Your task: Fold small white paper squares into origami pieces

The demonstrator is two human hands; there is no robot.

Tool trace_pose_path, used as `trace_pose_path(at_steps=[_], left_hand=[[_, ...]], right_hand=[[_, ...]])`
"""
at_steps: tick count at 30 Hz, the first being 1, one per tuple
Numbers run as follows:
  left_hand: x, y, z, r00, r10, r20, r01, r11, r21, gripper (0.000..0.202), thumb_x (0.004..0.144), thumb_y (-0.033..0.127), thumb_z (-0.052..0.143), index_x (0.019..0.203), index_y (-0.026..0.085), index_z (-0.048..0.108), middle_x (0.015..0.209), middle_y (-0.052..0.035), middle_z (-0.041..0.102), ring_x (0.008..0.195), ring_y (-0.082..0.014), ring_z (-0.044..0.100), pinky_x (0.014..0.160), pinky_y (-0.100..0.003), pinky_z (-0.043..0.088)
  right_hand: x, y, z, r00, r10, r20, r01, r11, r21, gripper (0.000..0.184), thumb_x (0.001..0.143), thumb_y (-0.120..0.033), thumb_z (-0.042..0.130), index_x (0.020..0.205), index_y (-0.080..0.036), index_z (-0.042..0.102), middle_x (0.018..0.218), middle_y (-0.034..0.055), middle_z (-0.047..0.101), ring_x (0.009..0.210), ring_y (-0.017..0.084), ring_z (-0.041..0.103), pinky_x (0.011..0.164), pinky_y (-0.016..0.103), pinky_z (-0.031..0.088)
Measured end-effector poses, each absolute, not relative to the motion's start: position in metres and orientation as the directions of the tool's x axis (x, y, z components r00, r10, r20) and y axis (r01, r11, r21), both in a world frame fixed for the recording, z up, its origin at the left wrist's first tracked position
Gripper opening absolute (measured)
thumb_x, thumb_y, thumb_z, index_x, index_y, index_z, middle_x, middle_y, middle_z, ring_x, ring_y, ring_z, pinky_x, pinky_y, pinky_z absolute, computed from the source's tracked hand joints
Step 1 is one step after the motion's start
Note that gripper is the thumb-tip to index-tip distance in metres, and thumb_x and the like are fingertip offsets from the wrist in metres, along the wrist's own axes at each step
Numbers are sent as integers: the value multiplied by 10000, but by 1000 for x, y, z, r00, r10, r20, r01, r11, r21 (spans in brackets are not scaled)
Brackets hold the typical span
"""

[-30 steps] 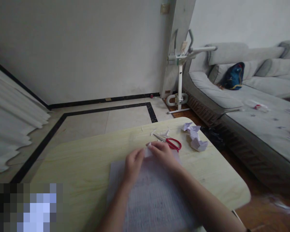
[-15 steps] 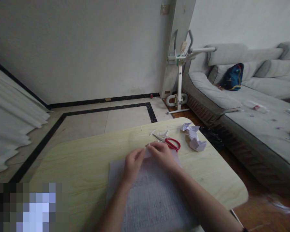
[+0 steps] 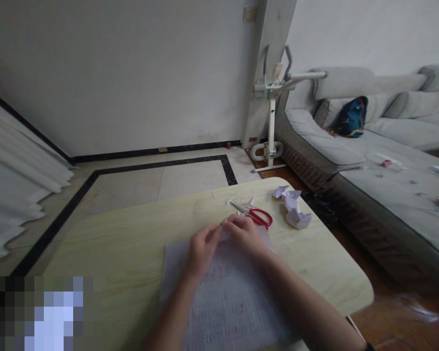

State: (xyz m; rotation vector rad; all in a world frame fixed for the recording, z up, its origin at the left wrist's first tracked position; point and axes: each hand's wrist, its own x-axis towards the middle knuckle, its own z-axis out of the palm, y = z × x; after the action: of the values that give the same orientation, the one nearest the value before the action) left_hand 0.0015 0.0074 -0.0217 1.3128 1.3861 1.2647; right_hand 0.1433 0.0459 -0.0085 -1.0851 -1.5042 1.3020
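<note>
A large sheet of paper with lines of writing (image 3: 223, 302) lies on the pale wooden table (image 3: 124, 253) under my forearms. At its far edge my left hand (image 3: 205, 248) and my right hand (image 3: 244, 235) meet, both closed in a pinch. A pale bit of paper (image 3: 225, 234) shows between the fingertips; whether it belongs to the large sheet I cannot tell. Just beyond my right hand are scissors with red handles (image 3: 261, 218), their blades pointing away to the left. Small white paper scraps (image 3: 249, 201) lie around the blades.
Crumpled or folded white papers (image 3: 297, 214) sit near the table's right edge. A grey sofa (image 3: 388, 141) with a blue bag (image 3: 351, 117) on it stands to the right. A white exercise machine (image 3: 271, 122) is by the wall, and a curtain (image 3: 18, 180) hangs at left.
Both hands stay together at the paper's far edge, with barely any shift of the fingers. The view has moved very slightly; the scissors and papers lie as before.
</note>
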Motion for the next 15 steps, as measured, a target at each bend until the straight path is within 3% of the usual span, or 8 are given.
trace_pose_path(at_steps=[8, 15], left_hand=[[2, 7, -19, -96, 994, 51, 170, -34, 985, 276, 820, 392, 607, 834, 138, 715, 778, -42, 717, 730, -176, 653, 643, -220, 499], [3, 6, -23, -56, 994, 91, 200, -79, 977, 261, 833, 373, 596, 861, 143, 715, 794, -47, 712, 747, -178, 647, 665, -225, 497]], right_hand=[[143, 46, -12, -248, 965, 86, 136, 122, -983, 240, 832, -324, 551, 675, -152, 612, 608, -8, 563, 591, 123, 503, 539, 220, 376], [145, 46, -8, -259, 962, 83, 78, 107, -991, 196, 793, -264, 545, 623, -168, 566, 584, -21, 529, 576, 119, 481, 533, 219, 373]])
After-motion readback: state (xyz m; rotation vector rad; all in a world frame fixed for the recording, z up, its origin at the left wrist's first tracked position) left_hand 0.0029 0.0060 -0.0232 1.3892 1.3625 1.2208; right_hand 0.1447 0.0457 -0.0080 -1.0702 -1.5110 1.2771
